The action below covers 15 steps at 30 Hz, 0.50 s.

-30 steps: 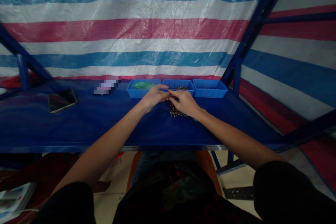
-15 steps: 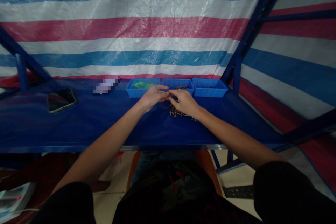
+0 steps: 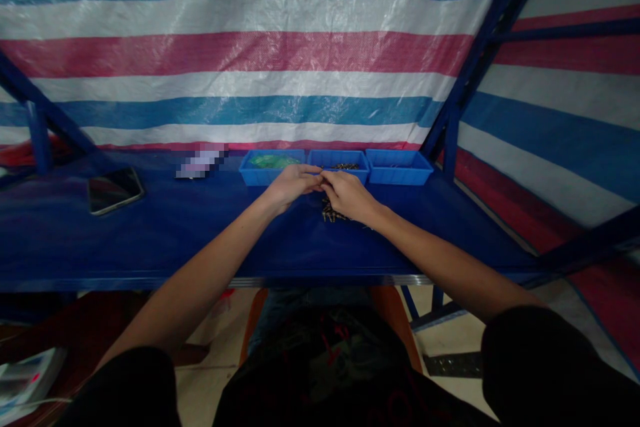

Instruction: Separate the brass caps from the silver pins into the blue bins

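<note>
My left hand (image 3: 293, 185) and my right hand (image 3: 349, 195) meet fingertip to fingertip above the blue table (image 3: 200, 233). Both are closed in a pinch, and whatever sits between the fingers is too small to make out. Under my right hand lies a pile of small dark, brass-coloured metal pieces (image 3: 331, 212), partly covered by it. Just behind the hands stand three blue bins: the left bin (image 3: 255, 177) holds something green and see-through, the middle bin (image 3: 364, 174) holds more of the small metal pieces, and the right bin (image 3: 400, 177) has a few tiny thin bits in it.
A phone (image 3: 116, 191) lies on the table at the left, and a blurred-out pale item (image 3: 201, 161) is near the back edge. Striped plastic sheeting (image 3: 250, 53) hangs behind the table. Blue metal frame posts (image 3: 451, 140) rise at both sides.
The hands stay in nearly the same place, with the fingertips shifting slightly against each other. My right thumb has drawn in closer to the fingers.
</note>
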Each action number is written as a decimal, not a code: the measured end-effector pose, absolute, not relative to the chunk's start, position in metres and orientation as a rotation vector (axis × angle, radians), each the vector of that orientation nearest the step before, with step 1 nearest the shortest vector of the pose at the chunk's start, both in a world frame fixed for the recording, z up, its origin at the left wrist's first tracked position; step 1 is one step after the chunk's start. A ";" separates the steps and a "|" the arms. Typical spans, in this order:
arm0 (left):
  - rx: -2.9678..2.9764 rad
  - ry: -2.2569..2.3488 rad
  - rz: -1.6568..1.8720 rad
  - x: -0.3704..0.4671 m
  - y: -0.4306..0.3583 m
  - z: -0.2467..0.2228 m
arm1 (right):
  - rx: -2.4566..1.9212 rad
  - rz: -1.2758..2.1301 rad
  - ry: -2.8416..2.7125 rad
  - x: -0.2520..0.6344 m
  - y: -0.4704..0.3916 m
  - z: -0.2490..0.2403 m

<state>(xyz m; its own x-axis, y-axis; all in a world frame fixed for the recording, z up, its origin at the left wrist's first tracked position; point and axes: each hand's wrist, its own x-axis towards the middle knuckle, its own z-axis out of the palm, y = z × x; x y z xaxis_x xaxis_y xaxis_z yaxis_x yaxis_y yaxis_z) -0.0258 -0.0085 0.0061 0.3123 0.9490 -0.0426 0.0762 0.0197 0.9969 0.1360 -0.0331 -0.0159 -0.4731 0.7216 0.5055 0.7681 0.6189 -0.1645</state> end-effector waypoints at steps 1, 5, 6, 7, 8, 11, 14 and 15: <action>1.375 1.024 0.923 -0.026 -0.008 0.005 | -1.173 -0.114 -2.308 0.136 -0.033 -0.016; 1.387 0.969 0.961 -0.024 -0.006 0.000 | -1.179 -0.119 -2.307 0.134 -0.031 -0.017; 1.397 0.964 0.970 -0.024 -0.006 -0.001 | -1.180 -0.122 -2.306 0.134 -0.031 -0.018; 1.411 0.963 0.981 -0.023 -0.005 -0.002 | -1.183 -0.127 -2.305 0.134 -0.031 -0.018; 1.425 0.963 0.992 -0.022 -0.005 -0.003 | -1.187 -0.137 -2.304 0.134 -0.031 -0.018; 1.484 0.954 1.012 -0.021 -0.002 -0.004 | -1.213 -0.184 -2.295 0.134 -0.028 -0.017; 1.634 0.956 1.022 -0.021 0.002 -0.006 | -1.240 -0.223 -2.204 0.141 -0.018 -0.013; 1.732 0.977 1.032 -0.022 0.004 -0.008 | -1.246 -0.234 -2.147 0.145 -0.013 -0.011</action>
<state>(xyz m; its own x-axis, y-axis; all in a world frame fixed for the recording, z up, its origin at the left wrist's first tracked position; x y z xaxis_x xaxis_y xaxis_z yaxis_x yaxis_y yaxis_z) -0.0218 0.0035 -0.0077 0.3479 0.9076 0.2349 0.1851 -0.3121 0.9319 0.1450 -0.0128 -0.0110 -0.3480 0.7168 0.6042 0.8301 0.5351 -0.1567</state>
